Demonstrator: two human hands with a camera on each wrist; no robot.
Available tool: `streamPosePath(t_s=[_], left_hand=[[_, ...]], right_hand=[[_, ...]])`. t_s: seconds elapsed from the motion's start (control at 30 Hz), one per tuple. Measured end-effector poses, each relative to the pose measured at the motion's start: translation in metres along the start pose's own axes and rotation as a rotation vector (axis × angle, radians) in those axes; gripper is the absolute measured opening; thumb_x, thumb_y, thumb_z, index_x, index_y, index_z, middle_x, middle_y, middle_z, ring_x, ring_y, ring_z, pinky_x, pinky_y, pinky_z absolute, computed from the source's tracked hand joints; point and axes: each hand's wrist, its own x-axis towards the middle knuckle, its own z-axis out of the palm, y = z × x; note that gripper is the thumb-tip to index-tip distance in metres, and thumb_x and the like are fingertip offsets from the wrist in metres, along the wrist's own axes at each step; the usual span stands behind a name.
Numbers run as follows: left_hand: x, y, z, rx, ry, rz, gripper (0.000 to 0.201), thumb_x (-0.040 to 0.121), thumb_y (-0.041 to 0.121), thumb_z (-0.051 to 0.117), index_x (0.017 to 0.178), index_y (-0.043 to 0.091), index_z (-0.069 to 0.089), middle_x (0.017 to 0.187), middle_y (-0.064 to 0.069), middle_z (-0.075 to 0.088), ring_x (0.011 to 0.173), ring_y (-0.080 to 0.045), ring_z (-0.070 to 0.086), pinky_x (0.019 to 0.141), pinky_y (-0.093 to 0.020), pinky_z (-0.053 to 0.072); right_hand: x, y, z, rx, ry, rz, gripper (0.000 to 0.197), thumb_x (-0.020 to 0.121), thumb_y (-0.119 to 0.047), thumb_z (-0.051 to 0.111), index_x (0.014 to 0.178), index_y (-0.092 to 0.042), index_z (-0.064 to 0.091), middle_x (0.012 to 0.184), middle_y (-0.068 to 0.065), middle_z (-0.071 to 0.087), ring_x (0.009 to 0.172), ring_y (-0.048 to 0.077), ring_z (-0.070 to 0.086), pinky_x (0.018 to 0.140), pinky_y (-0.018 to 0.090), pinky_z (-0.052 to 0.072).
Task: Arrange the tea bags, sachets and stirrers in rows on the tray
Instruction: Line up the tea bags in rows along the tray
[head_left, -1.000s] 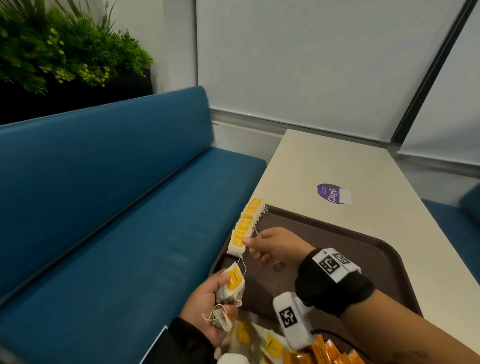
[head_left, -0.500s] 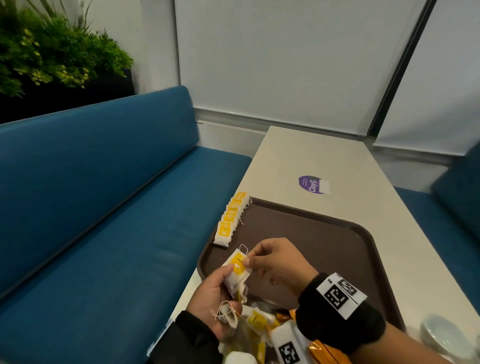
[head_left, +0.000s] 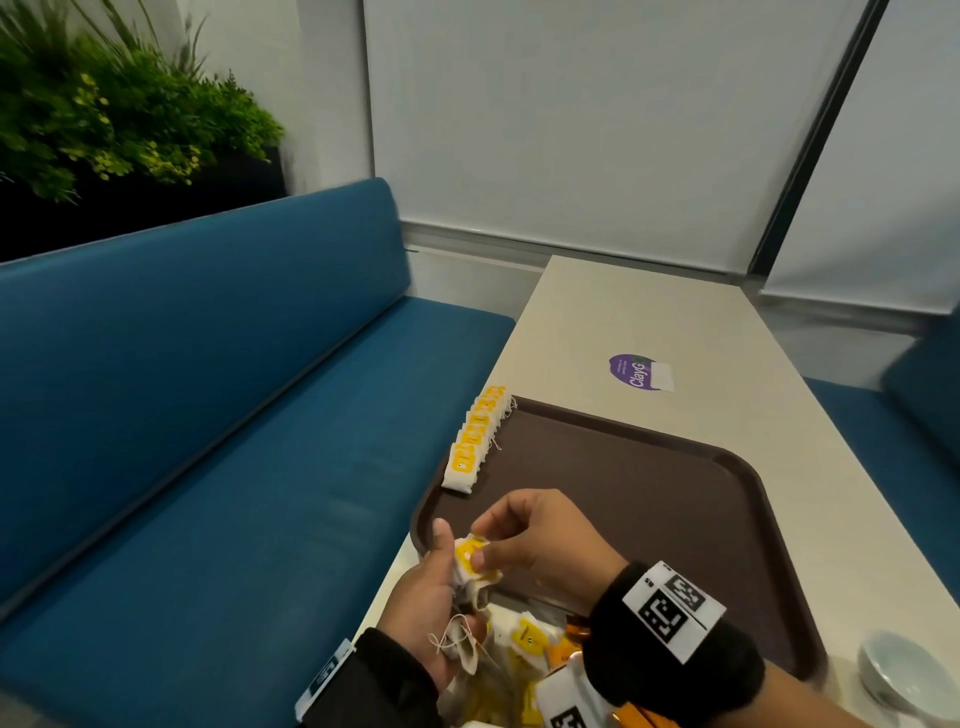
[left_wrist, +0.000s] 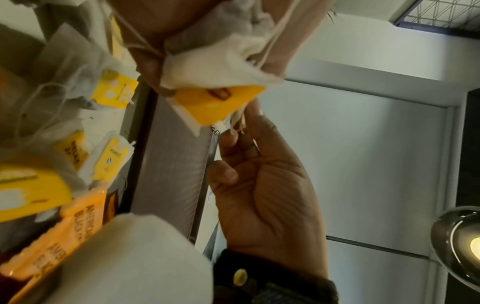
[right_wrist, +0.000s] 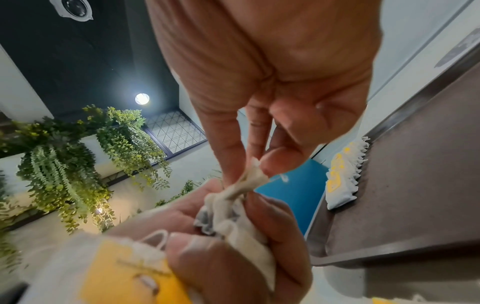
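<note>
A brown tray (head_left: 675, 493) lies on the pale table. Several yellow-tagged tea bags stand in a row (head_left: 475, 441) along its left rim, also seen in the right wrist view (right_wrist: 342, 174). Over the tray's near left corner my left hand (head_left: 452, 577) grips a bunch of tea bags. My right hand (head_left: 480, 543) pinches the top of one tea bag (head_left: 470, 553) in that bunch, between thumb and fingers (right_wrist: 253, 176). Its yellow tag (left_wrist: 215, 102) hangs below the left palm. A loose pile of tea bags (head_left: 524, 639) and orange sachets (left_wrist: 78, 218) lies under my wrists.
A blue bench (head_left: 234, 441) runs along the table's left side. A small white bowl (head_left: 904, 675) sits right of the tray's near corner. A purple sticker (head_left: 636, 370) marks the table beyond the tray. Plants (head_left: 104, 114) stand behind the bench.
My right hand has come back from the near end of the row to the left hand and taken hold of a tea bag there. The left hand has stayed with its bunch.
</note>
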Motion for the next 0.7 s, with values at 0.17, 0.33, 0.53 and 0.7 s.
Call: streamPosePath(t_s=[0.17, 0.33, 0.53, 0.7], left_hand=[[0.004, 0.008, -0.004, -0.152, -0.121, -0.059, 0.086, 0.084, 0.072, 0.023, 0.103, 0.002, 0.068, 0.1, -0.024, 0.069, 0.088, -0.034, 0.064, 0.08, -0.04, 0.052], [0.002, 0.016, 0.001, -0.271, -0.15, -0.065, 0.049, 0.095, 0.038, 0.036, 0.1, -0.004, 0.061, 0.076, -0.022, 0.067, 0.056, -0.027, 0.066, 0.051, -0.028, 0.055], [0.008, 0.018, -0.012, -0.232, 0.059, -0.026, 0.008, 0.09, 0.007, 0.047, 0.091, 0.01, 0.055, 0.071, -0.014, 0.048, 0.023, -0.013, 0.036, 0.027, -0.012, 0.031], [0.015, 0.023, -0.021, -0.238, 0.048, 0.039, 0.012, 0.091, 0.002, 0.045, 0.091, 0.007, 0.056, 0.075, -0.018, 0.052, 0.027, -0.013, 0.042, 0.025, -0.014, 0.032]], right_hand=[[0.006, 0.0, 0.002, -0.012, 0.003, -0.013, 0.027, 0.072, 0.012, 0.071, 0.083, -0.012, 0.064, 0.07, 0.003, 0.06, 0.061, 0.011, 0.057, 0.067, 0.027, 0.053], [0.011, -0.011, -0.009, 0.036, 0.031, -0.035, 0.019, 0.082, 0.006, 0.065, 0.072, -0.01, 0.061, 0.067, 0.001, 0.061, 0.045, -0.003, 0.054, 0.045, 0.008, 0.04], [0.069, -0.002, -0.026, -0.287, 0.177, -0.093, 0.016, 0.091, -0.011, 0.057, 0.08, -0.017, 0.048, 0.078, -0.004, 0.052, 0.069, 0.007, 0.046, 0.062, 0.018, 0.038], [0.118, 0.0, -0.021, -0.626, 0.058, -0.012, 0.014, 0.087, -0.009, 0.059, 0.099, -0.014, 0.054, 0.107, 0.005, 0.059, 0.101, 0.021, 0.053, 0.077, 0.022, 0.036]])
